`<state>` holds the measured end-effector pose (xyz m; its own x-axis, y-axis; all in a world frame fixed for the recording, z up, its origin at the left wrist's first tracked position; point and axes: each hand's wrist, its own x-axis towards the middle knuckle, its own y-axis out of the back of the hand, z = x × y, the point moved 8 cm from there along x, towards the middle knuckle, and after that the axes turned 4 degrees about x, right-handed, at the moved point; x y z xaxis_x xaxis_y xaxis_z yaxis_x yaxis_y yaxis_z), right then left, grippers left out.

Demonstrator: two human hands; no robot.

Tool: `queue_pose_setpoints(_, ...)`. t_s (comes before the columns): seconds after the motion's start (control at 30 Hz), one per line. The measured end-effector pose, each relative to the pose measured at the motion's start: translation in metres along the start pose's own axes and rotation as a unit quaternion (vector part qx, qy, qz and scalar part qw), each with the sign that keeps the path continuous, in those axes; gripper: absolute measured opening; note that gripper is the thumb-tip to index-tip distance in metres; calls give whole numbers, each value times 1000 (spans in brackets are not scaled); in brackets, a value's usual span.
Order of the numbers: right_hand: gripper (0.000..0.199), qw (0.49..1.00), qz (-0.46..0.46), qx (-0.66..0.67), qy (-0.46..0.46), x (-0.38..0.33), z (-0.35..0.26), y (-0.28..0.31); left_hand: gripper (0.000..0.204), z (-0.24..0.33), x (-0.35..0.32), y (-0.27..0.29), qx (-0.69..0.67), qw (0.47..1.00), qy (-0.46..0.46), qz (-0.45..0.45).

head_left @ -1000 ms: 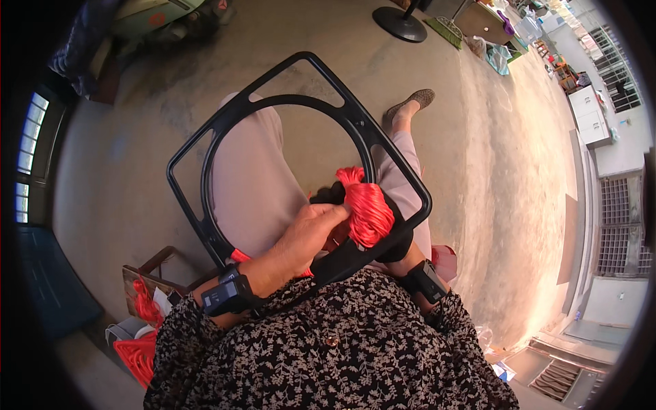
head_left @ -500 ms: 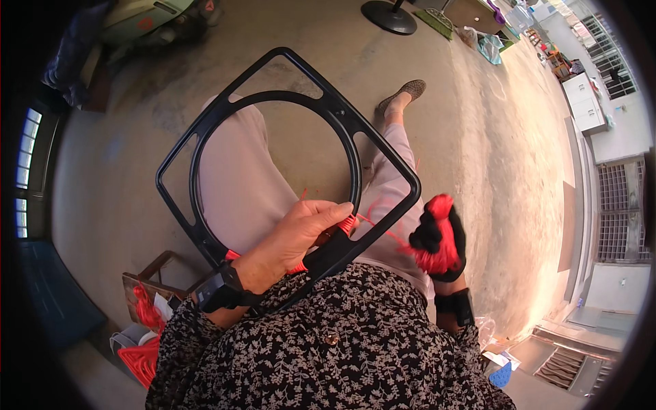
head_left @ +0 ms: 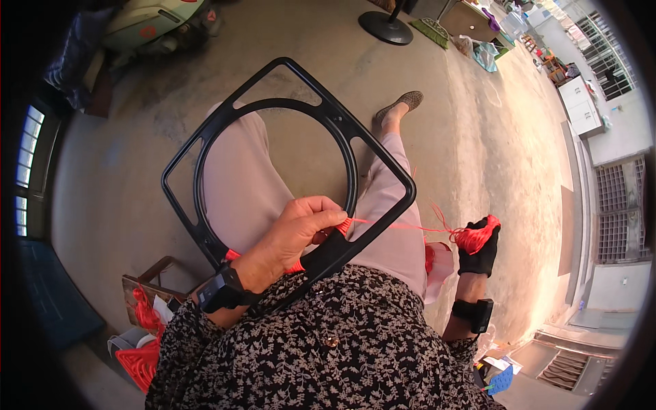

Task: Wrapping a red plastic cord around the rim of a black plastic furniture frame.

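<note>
Our left hand (head_left: 301,229) grips the black frame (head_left: 287,157) resting on our lap, pinching the red cord (head_left: 396,224) at its rim; our gloved right hand (head_left: 478,242) clutches the cord's bundle, pulled out sideways.

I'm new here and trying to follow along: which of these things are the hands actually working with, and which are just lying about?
In use:
- black frame, held on the lap by the left hand
- red cord, stretched from the frame
- red cord bundle, gripped by the gloved right hand

Lying about:
- round black stand base
- wooden crate with red pieces
- white cabinet
</note>
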<state>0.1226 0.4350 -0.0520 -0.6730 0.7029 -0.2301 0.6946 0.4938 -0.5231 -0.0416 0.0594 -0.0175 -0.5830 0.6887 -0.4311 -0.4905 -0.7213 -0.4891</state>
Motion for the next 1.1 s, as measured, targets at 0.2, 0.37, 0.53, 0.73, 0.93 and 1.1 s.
queue_pose_setpoints(0.2,34,954,-165,-25,-248,-65,83,-133,9,-1,3,-3,-3,1000,-1,-11)
queue_pose_setpoints(0.37,34,895,-415,-157,-40,-45,122,-226,9,2,0,-9,35,998,-41,-26)
queue_pose_setpoints(0.53,27,799,-519,-297,55,-63,107,-291,19,6,-4,-13,61,996,-58,-18)
queue_pose_setpoints(0.73,38,840,-463,-82,-271,-86,159,-243,31,7,-3,-12,38,999,-27,7)
queue_pose_setpoints(0.93,31,873,-403,-272,33,-81,114,-275,28,-17,0,7,-29,996,64,47)
queue_pose_setpoints(1.1,17,953,-137,162,-218,-20,114,-202,24,-15,4,-10,-58,994,51,-79)
